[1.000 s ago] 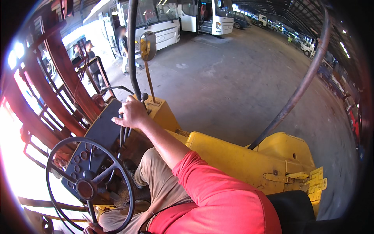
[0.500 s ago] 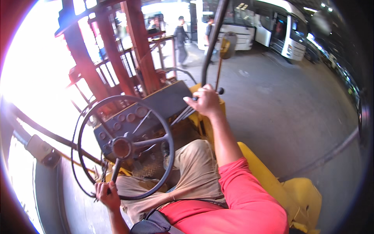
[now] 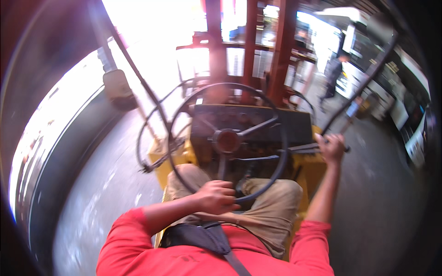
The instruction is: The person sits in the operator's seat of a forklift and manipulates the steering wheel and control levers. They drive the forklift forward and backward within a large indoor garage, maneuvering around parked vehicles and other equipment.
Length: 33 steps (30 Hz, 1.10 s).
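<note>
- The person sits in the seat of a yellow forklift (image 3: 317, 172), seen from above, with tan trousers (image 3: 271, 202) and red sleeves (image 3: 138, 230) coming in from the lower edge.
- The left hand (image 3: 215, 197) is closed around the lower rim of the black steering wheel (image 3: 228, 140), fingers curled over the rim just above the lap.
- The steering wheel stands in the middle of the view, tilted toward the person, its round hub at the centre and spokes running out to the rim.
- The right hand (image 3: 332, 148) reaches forward with a straight arm and is clenched on a thin dark control lever (image 3: 306, 148) at the right of the dashboard (image 3: 251, 122); the lever's knob is hidden inside the fist.
- The dashboard is a dark panel behind the wheel, its dials blurred.
- Red mast rails (image 3: 248, 50) rise upright ahead of the dashboard, against bright glare.
- A dark strap (image 3: 230, 253) crosses the chest over the red shirt.
- A side mirror (image 3: 117, 87) on a thin post stands to the left, well apart from the wheel.
- Another person (image 3: 332, 73) in dark clothes stands on the concrete floor (image 3: 377, 193) ahead to the right, near a white bus (image 3: 410, 106).
</note>
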Motion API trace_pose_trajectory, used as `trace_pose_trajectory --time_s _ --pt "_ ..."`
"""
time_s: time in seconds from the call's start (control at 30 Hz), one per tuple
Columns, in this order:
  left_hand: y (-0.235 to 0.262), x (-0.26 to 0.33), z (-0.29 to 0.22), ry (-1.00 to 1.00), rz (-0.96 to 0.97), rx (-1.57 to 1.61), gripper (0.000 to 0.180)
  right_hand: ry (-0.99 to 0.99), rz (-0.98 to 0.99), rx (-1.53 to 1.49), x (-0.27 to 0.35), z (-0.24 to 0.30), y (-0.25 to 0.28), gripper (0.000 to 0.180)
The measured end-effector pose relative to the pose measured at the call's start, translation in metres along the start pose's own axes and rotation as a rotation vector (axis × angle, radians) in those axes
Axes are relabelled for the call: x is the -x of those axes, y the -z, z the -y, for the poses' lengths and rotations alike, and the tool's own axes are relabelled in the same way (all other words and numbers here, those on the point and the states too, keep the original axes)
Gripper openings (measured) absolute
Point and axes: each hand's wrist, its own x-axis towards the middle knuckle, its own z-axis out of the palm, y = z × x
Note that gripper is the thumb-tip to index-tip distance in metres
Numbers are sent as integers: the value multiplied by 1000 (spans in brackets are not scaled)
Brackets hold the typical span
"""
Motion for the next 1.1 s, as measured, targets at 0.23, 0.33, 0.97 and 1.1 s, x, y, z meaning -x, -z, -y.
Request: trace_pose_trajectory --time_s 0.23,0.33,0.97,1.1 --pt "-85 -94 14 -203 -77 209 40 -114 180 40 3 -36 16 51" --pt "-108 -150 21 -156 -91 129 33 -54 190 29 -7 -44 24 51" --pt "24 -266 65 653 -178 -496 36 -30 245 -28 58 -118 121 47" --pt "70 -181 8 760 -316 -547 41 -37 264 -29 92 -90 179 48"
